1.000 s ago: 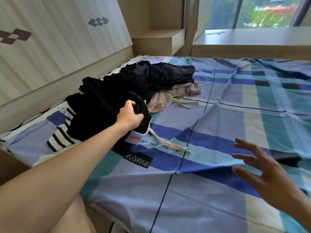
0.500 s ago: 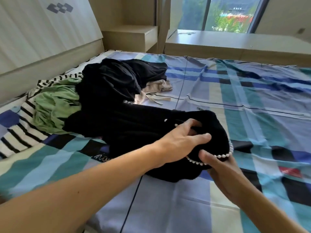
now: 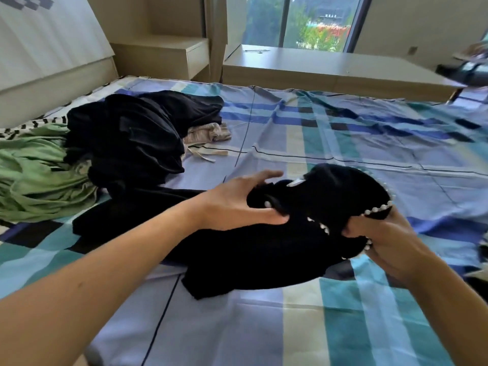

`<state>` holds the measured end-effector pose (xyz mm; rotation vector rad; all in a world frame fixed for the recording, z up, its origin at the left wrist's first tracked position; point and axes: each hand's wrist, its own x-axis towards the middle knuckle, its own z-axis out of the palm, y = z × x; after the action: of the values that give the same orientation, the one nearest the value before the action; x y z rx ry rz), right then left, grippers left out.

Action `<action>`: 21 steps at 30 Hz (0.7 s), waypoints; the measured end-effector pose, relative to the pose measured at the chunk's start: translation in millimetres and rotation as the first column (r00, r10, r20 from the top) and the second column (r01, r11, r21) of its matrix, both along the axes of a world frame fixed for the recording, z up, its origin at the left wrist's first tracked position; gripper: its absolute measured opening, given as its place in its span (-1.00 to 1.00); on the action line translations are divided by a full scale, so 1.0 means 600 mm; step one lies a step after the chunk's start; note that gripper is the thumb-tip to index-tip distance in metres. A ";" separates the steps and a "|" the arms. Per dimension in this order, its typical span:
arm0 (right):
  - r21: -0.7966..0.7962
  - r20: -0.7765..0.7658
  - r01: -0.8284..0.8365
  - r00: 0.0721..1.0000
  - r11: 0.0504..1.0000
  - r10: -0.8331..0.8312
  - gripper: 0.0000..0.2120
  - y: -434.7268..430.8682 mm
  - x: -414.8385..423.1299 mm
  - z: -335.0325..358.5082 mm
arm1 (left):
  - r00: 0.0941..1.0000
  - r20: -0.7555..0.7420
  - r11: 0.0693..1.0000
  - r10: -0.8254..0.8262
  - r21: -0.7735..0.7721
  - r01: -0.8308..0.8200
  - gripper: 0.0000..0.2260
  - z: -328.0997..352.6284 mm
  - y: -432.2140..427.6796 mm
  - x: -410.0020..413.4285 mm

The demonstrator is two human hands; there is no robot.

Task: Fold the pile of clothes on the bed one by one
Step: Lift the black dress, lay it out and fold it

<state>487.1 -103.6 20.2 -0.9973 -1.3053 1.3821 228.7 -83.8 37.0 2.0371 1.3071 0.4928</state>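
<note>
From the head view, both hands are on the black garment (image 3: 264, 247), which lies on the near half of the bed, drawn out from the pile and stretching across the checked sheet (image 3: 343, 133) toward the person. It is dark, soft-looking fabric, crumpled rather than spread, with one corner hanging down toward the near edge of the bed. A row of small white pearl beads (image 3: 377, 208) runs along one edge. The left hand (image 3: 237, 204) reaches in from the left and has a bunch of the black cloth between its thumb and curved fingers; the thumb lies under the fold and the fingers arch over it. The right hand (image 3: 383, 239) comes in from the right, fingers curled tight, pinching the beaded edge so that the cloth humps up above it. Behind, on the far left of the bed, sits the rest of the pile: a heap of black clothes (image 3: 132, 138), a green garment (image 3: 34, 175) just beside it, a bit of black-and-white stripes (image 3: 34, 125) at the back, and a beige piece (image 3: 206, 133) with loose straps poking out on the right. Past the bed stand a pale wooden shelf (image 3: 163, 54), a long low ledge (image 3: 317, 67) and a window (image 3: 303, 19) with greenery outside.
</note>
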 end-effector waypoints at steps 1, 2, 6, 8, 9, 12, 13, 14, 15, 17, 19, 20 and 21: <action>0.006 -0.004 -0.003 1.000 1.000 0.003 -0.61 0.002 0.003 0.004 | 0.999 -0.031 1.000 -0.011 0.002 0.012 -0.58 -0.003 -0.004 0.004; 0.015 0.006 0.022 1.000 1.000 -0.022 -0.61 0.006 0.014 0.005 | 1.000 -0.018 0.999 -0.024 0.031 0.025 -0.81 -0.003 -0.008 0.019; 0.043 0.044 0.210 0.976 0.977 -0.212 -0.58 0.033 0.036 0.002 | 0.944 0.328 0.999 -0.021 0.035 0.010 -0.75 0.008 -0.028 0.069; 0.033 -0.009 0.312 0.950 0.949 -0.312 -0.61 0.045 0.045 0.004 | 0.856 0.517 0.999 0.022 0.030 -0.044 -0.85 0.015 -0.035 0.090; 0.000 -0.068 0.365 0.929 0.931 -0.364 -0.67 0.051 0.050 0.005 | 0.808 0.586 0.996 0.052 0.023 -0.081 -0.86 0.020 -0.040 0.100; -0.137 -0.203 0.227 0.946 0.964 -0.252 -0.68 0.059 0.066 0.005 | 0.656 0.744 0.980 0.129 0.007 -0.201 -0.80 0.020 -0.044 0.126; -0.149 -0.193 0.088 0.974 0.985 -0.117 -0.52 0.056 0.066 0.005 | 0.591 0.788 0.972 0.174 -0.041 -0.231 -0.79 0.020 -0.046 0.133; -0.135 -0.169 -0.040 0.985 0.990 0.017 -0.40 0.053 0.063 0.004 | 0.524 0.823 0.967 0.219 -0.111 -0.230 -0.78 0.019 -0.048 0.138; -0.105 -0.142 -0.134 0.983 0.985 0.118 -0.33 0.049 0.057 0.002 | 0.463 0.848 0.964 0.259 -0.195 -0.182 -0.77 0.020 -0.050 0.143; -0.059 -0.082 -0.168 0.983 0.984 0.163 -0.32 0.043 0.040 -0.005 | 0.367 0.870 0.934 0.329 -0.358 0.014 -0.74 0.020 -0.051 0.144; -0.030 -0.100 -0.095 0.991 0.995 0.092 -0.42 0.039 0.028 -0.007 | 0.327 0.861 0.867 0.389 -0.462 0.187 -0.71 0.019 -0.051 0.139; -0.018 -0.135 -0.069 0.989 0.997 0.066 -0.48 0.039 0.027 -0.008 | 0.330 0.852 0.837 0.407 -0.492 0.240 -0.69 0.015 -0.050 0.136; -0.003 -0.177 -0.063 0.982 0.998 0.062 -0.54 0.037 0.027 -0.007 | 0.341 0.839 0.810 0.424 -0.520 0.272 -0.69 0.011 -0.049 0.136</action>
<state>503.5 -81.5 16.2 -0.8246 -1.2079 1.4894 310.4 -113.4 43.4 0.7806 0.6250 0.9847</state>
